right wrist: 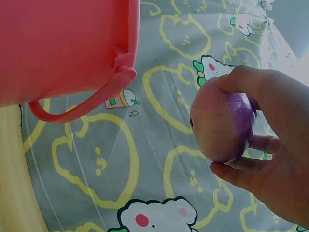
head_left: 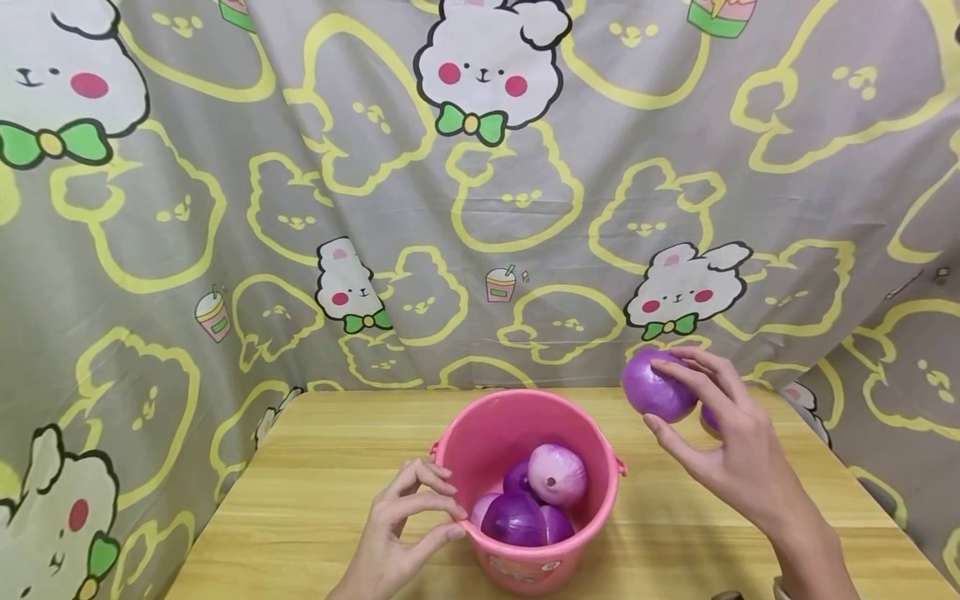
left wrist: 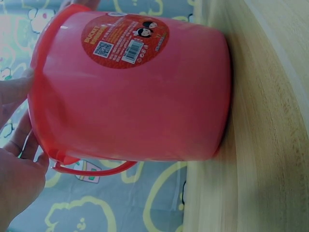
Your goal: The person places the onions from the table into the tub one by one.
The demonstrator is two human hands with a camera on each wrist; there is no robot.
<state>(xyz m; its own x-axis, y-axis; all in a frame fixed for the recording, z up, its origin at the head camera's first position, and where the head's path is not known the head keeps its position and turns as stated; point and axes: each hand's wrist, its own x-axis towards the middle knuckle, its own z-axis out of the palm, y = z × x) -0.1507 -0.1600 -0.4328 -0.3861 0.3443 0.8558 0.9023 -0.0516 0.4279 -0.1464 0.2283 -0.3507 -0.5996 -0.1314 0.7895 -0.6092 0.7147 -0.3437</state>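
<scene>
A pink bucket (head_left: 525, 404) stands upright on the wooden table, holding several purple onions (head_left: 513, 520), some dark and some pale. My left hand (head_left: 408, 521) holds the bucket's rim at its left side, fingertips and thumb right at the edge. To the right of the bucket, my right hand (head_left: 731, 442) grips a purple onion (head_left: 652, 386) between thumb and fingers, raised higher than the rim. In the right wrist view this onion (right wrist: 217, 121) looks pale on one side and deep purple on the other. Another purple onion (head_left: 709, 418) shows partly behind the right hand.
The bucket's handle (right wrist: 84, 104) hangs down its side, and a red label (left wrist: 125, 41) is on the wall. A grey curtain (head_left: 525, 208) with rabbit and yellow outline prints rises behind the wooden table (head_left: 322, 483). At the bottom edge a small dark object (head_left: 727, 595) pokes in.
</scene>
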